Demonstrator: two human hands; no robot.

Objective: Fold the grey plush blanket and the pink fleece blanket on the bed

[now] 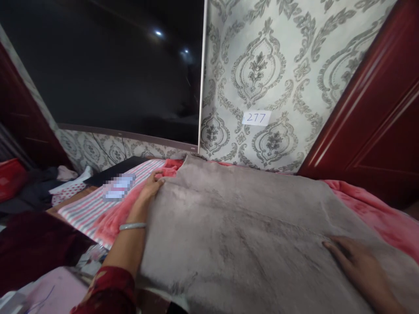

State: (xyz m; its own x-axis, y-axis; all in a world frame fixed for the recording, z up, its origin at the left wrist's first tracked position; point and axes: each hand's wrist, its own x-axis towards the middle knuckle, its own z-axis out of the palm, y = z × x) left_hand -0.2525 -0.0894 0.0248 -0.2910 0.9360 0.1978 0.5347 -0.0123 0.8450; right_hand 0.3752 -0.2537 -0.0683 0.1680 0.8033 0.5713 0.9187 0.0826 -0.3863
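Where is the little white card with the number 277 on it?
The card is stuck on the patterned wallpaper, right of the dark screen and above the far edge of the grey cloth.

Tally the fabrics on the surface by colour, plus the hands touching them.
Grey fabric: 1, the grey blanket spread on top, under both hands
Pink fabric: 1, the pink blanket beneath it
Striped fabric: 1, the striped cloth at the left
Hands: 2, the left hand at the grey blanket's edge, the right hand flat on it
Total: 5
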